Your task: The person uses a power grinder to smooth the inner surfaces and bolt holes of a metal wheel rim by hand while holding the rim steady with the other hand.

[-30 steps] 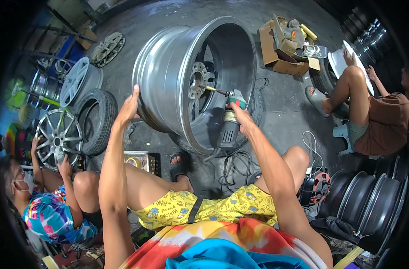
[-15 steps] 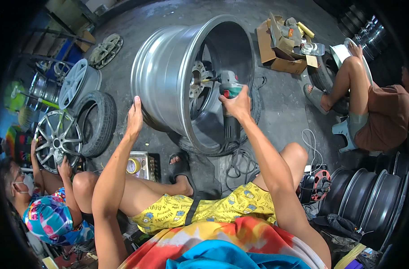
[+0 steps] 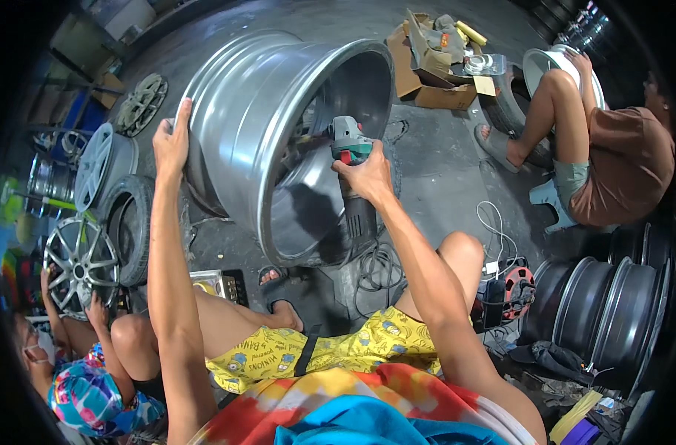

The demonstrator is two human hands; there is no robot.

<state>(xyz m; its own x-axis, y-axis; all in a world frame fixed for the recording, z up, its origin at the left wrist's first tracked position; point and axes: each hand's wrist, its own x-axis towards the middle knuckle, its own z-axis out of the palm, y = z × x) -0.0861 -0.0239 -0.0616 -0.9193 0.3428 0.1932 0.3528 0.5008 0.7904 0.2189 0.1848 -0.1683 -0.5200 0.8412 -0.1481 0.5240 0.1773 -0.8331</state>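
Observation:
A large silver wheel rim (image 3: pixel 238 119) is tilted before me, its open barrel turned toward the right. My left hand (image 3: pixel 172 144) grips its left edge, thumb along the metal; the other fingers are partly hidden. In my right hand (image 3: pixel 368 169) is a grey and green angle grinder (image 3: pixel 350 133), held by its neck at the mouth of the barrel. The grinder's dark body points down, above its coiled cord (image 3: pixel 379 271). A thin attachment reaches from its head into the rim; its tip is hard to make out.
A tyre (image 3: pixel 129 230) and a spoked rim (image 3: pixel 82 259), handled by a person (image 3: pixel 101 386), are at left. Another person (image 3: pixel 627 167) sits at right with a white rim. A cardboard box (image 3: pixel 445 96), a red cable reel (image 3: pixel 517 289) and dark stacked rims (image 3: pixel 586 311) lie rightward.
The rim has tilted, hiding more of its hub. My left hand has moved up along its edge, from lying flat to gripping. The view has shifted, and the grinder stays in my right hand.

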